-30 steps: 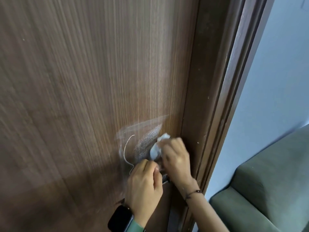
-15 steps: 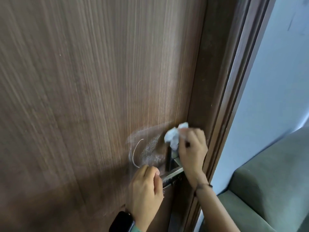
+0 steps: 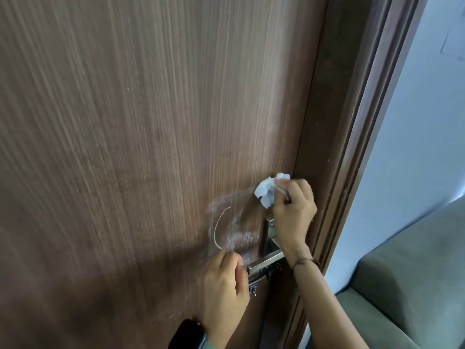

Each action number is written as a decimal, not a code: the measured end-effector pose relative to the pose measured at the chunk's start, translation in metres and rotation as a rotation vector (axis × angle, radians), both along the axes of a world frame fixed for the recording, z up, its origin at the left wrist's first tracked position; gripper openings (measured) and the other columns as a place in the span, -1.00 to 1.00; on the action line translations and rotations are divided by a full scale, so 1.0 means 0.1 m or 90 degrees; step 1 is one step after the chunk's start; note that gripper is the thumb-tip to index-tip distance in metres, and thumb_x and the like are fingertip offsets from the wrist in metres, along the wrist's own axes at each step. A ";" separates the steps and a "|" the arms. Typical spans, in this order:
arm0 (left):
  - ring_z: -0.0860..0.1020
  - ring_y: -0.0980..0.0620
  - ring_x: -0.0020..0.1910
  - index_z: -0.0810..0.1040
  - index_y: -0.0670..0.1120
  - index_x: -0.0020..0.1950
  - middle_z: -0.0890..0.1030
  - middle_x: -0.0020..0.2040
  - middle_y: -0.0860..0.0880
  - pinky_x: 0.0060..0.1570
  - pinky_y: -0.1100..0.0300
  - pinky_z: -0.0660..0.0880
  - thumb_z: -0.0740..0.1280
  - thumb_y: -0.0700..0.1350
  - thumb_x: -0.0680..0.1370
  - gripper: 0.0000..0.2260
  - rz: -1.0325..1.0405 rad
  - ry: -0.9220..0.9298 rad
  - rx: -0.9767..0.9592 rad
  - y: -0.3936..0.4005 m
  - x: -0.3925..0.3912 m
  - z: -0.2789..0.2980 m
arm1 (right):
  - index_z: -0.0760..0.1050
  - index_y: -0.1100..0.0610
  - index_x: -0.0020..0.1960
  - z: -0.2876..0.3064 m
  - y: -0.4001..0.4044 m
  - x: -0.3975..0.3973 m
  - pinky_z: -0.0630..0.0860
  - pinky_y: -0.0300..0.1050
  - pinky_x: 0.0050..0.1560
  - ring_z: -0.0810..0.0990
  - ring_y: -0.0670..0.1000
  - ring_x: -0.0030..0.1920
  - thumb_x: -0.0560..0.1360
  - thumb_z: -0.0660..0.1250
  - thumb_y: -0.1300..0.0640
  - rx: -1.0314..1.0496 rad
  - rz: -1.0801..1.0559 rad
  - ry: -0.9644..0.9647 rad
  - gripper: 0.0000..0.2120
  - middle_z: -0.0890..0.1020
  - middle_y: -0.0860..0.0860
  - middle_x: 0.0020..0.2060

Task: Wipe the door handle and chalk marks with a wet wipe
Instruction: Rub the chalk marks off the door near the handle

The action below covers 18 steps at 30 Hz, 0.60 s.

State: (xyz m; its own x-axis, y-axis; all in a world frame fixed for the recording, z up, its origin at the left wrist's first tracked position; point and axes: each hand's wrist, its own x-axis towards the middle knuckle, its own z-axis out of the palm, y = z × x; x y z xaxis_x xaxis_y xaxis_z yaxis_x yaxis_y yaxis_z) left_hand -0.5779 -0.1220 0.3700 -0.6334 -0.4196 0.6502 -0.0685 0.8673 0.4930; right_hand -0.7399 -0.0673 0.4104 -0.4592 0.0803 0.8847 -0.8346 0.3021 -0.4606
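A crumpled white wet wipe (image 3: 267, 189) is pinched in my right hand (image 3: 293, 210) and pressed against the brown wooden door (image 3: 151, 122), up and to the right of the chalk marks (image 3: 227, 230). The marks are a thin white curved line with smeared white patches beside it. Below them the metal door handle (image 3: 265, 264) juts from its plate. My left hand (image 3: 225, 288) grips the handle's left end, fingers curled round it.
The dark door frame (image 3: 352, 147) runs along the door's right edge. Beyond it are a pale blue wall (image 3: 415, 147) and a green sofa (image 3: 415, 285) at the lower right. A black watch (image 3: 187, 333) sits on my left wrist.
My right hand has carried the wipe up and to the right, away from the smeared chalk patch. The handle plate now shows. My left hand has kept its hold on the handle.
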 end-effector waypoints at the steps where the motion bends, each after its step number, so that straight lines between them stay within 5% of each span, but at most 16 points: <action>1: 0.51 0.05 -0.43 0.51 -0.10 -0.34 0.55 -0.39 0.01 -0.46 0.21 0.36 0.14 -0.12 0.40 -0.80 0.003 0.005 0.002 0.01 0.00 -0.01 | 0.55 0.24 -0.21 0.02 -0.09 0.05 0.34 -0.22 -0.27 0.41 0.03 -0.28 0.41 0.29 0.34 0.000 -0.007 0.015 -0.91 0.47 0.08 -0.33; 5: 0.51 0.04 -0.43 0.53 -0.08 -0.34 0.55 -0.40 0.01 -0.37 0.22 0.34 0.15 -0.11 0.40 -0.80 0.006 0.019 -0.007 0.03 0.01 -0.05 | 0.56 0.24 -0.20 -0.57 -0.24 0.41 0.32 -0.30 -0.25 0.36 -0.03 -0.25 0.45 0.28 0.32 0.194 0.049 0.133 -0.90 0.52 0.04 -0.24; 7: 0.52 0.03 -0.42 0.54 -0.10 -0.34 0.56 -0.40 0.00 -0.34 0.22 0.34 0.15 -0.11 0.39 -0.79 0.005 0.019 -0.022 0.02 0.01 -0.07 | 0.58 0.23 -0.19 -0.79 -0.09 0.45 0.44 -0.17 -0.29 0.40 -0.03 -0.23 0.48 0.30 0.26 0.288 0.084 0.136 -0.89 0.58 0.05 -0.22; 13: 0.40 0.08 -0.30 0.50 -0.10 -0.35 0.54 -0.40 0.00 -0.36 0.21 0.33 0.13 -0.12 0.40 -0.80 0.008 0.033 -0.004 0.02 0.05 -0.07 | 0.54 0.22 -0.22 -0.04 0.01 0.19 0.31 -0.24 -0.34 0.40 -0.01 -0.29 0.45 0.24 0.22 0.054 0.022 0.039 -0.87 0.45 0.01 -0.34; 18: 0.50 0.09 -0.42 0.52 -0.07 -0.34 0.55 -0.40 0.02 -0.38 0.26 0.35 0.14 -0.09 0.39 -0.80 0.009 0.012 -0.019 0.06 0.07 -0.03 | 0.59 0.24 -0.17 -0.42 -0.21 0.46 0.36 -0.23 -0.31 0.37 -0.03 -0.24 0.43 0.34 0.32 0.256 0.072 0.175 -0.95 0.58 0.08 -0.26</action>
